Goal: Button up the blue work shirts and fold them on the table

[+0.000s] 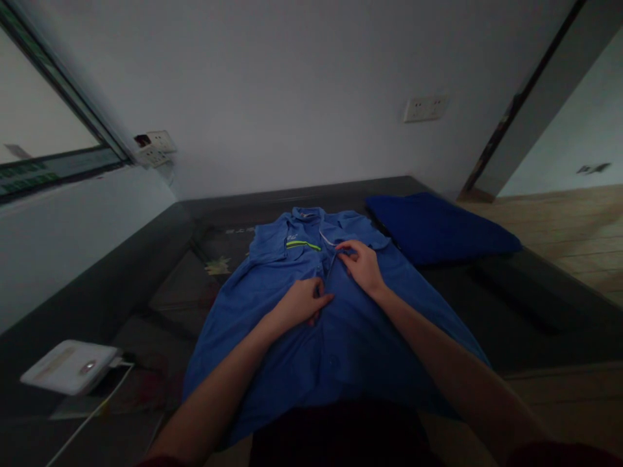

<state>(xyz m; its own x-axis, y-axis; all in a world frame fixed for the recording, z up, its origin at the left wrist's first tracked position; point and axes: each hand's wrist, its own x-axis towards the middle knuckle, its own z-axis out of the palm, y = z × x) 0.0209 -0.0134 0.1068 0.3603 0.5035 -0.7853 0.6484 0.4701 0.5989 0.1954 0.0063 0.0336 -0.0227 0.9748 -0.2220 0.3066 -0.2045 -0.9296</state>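
Note:
A blue work shirt (277, 311) lies front up, collar away from me, with a yellow-green stripe above a chest pocket and a pale strip along its opening. My right hand (359, 263) pinches the edge of the front opening at chest height, lifting it slightly. Lower down and to the left, my left hand (306, 299) rests on the other side of the opening. Its fingers are curled at the placket edge; the cloth between them is partly hidden. Small buttons show faintly along the front.
The shirt lies on a dark glossy table (487, 318) against a wall. A folded dark-blue cloth (438, 227) lies at the right. A white box-shaped device (73, 366) with a cable sits at the left. Sockets (426, 109) are on the wall.

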